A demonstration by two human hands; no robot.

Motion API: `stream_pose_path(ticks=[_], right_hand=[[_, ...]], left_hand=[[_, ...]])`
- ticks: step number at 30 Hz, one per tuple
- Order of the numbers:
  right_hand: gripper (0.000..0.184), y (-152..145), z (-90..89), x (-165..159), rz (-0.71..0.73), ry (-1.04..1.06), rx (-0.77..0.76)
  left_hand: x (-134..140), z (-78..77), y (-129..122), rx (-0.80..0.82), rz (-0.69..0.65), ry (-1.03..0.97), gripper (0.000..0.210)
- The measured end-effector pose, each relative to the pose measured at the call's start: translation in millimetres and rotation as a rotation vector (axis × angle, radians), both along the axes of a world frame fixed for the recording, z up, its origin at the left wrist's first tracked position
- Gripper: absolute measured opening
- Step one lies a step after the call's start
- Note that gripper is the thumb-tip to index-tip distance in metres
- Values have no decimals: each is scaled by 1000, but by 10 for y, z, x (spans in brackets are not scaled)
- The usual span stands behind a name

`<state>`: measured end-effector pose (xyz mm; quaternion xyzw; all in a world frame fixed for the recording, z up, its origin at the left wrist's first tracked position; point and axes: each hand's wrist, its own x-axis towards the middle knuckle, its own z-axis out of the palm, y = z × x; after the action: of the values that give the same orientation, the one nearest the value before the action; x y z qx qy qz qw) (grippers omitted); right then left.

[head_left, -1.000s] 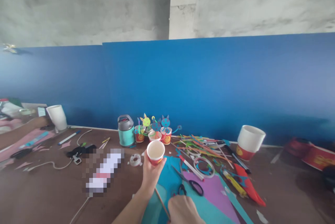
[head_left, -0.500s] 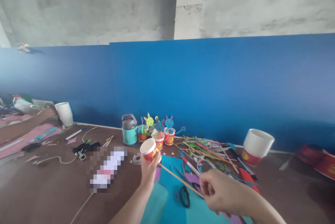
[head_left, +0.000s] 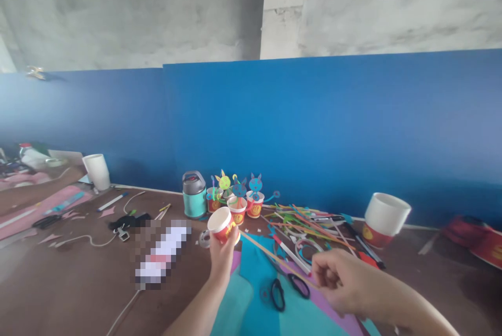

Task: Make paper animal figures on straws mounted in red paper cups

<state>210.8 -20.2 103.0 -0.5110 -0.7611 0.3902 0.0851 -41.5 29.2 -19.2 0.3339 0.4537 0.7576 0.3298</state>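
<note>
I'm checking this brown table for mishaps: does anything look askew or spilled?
No spill stands out. The red-and-white paper cup tilts, but the left hand holds it. Untidiest is the tangled heap of thin, multicoloured strips toward the blue partition, crossing in many directions.

I am facing a blue partition (head_left: 294,126) below bare concrete (head_left: 137,11).
Lower left of centre, a teal flask (head_left: 195,203) is standing near it; in the lower left, a white cable (head_left: 122,313) is trailing from a pixelated object (head_left: 162,252), and a metal clip (head_left: 123,233) is lying nearby.
</note>
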Motion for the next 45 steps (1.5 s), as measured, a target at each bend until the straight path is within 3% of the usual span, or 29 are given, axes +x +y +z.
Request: stream_pose_path(ticks=[7, 25, 31, 36, 40, 45], right_hand=[[16, -10, 25, -95, 1, 11, 19], [16, 7, 0, -115, 4, 16, -4], [15, 16, -15, -140, -39, 10, -19], [23, 30, -85, -275, -43, 46, -92], [12, 2, -141, -460, 0, 82, -80], [17, -16, -179, -563, -7, 98, -76]], left_hand=[[25, -3, -25, 19, -58, 85, 52], [45, 35, -42, 38, -80, 75, 46], [49, -74, -18, 77, -104, 121, 42], [81, -85, -39, 92, -103, 165, 45], [93, -67, -54, 98, -35, 241, 52], [101, -124, -38, 107, -96, 227, 55]])
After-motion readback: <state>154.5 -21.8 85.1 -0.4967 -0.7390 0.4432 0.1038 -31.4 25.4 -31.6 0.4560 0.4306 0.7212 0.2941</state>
